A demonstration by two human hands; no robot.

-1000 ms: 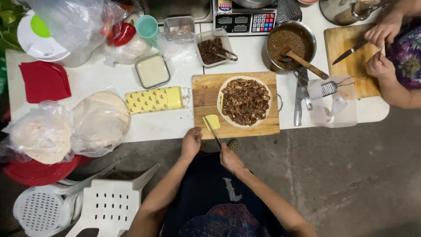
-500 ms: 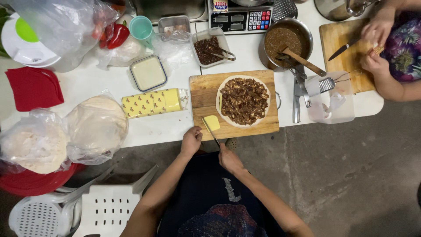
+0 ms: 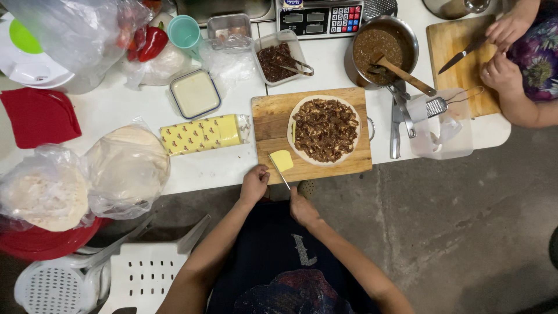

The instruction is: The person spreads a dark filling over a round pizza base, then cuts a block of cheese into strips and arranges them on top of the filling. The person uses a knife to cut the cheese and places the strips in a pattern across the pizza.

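Nearest, item one: left hand, fingers curled together against the near edge of the wooden cutting board, apparently steadying it.

Item two: right hand, just beside the left and off the table edge. Fingers closed in a fist, seemingly round the handle of a thin knife; the handle itself is hidden, so the grip cannot be told for certain.

Item three: knife blade, slanting up onto the board, its tip touching a small yellow cheese slice that lies flat at the board's near left corner.

Item four: flatbread, round, spread with dark chopped filling, on the right half of the same board, close to the slice but apart from it.

Item five: wrapped cheese block, left of the board on the white table.

Farther: pot of brown sauce with a wooden spoon; a digital scale.

Far right: another person's hand at a second board.

Step in hand, by judgement: portioning cheese for the filled flatbread. The next move calls for sliding the slice free of the blade and carrying it rightward onto the filling.
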